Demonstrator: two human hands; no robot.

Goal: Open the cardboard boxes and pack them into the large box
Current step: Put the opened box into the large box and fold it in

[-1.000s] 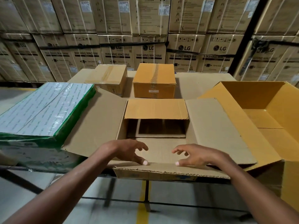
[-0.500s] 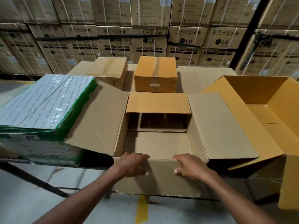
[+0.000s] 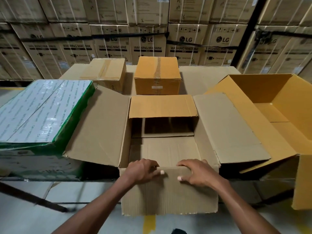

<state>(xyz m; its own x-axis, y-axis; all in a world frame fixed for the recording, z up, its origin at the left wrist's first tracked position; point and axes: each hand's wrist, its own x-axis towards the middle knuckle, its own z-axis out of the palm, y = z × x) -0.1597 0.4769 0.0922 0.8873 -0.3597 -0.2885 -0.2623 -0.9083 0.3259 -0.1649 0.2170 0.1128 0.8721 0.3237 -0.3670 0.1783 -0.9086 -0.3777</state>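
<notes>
A brown cardboard box stands open in the middle of the table, its side flaps spread left and right and its far flap tilted inward. The near flap hangs down over the table edge. My left hand and my right hand hold the fold of that flap, fingers curled over the rim and thumbs on its outer face. The large box lies open at the right, empty inside. Two taped boxes stand behind: a pale one and an orange one.
A green, plastic-wrapped carton fills the left side of the table, under the open box's left flap. A wall of stacked washing machine cartons rises behind the table. Grey floor with a yellow line lies below.
The near flap has swung from lying flat outward to hanging down over the table edge, with both hands following it down onto the fold. The view has shifted closer.
</notes>
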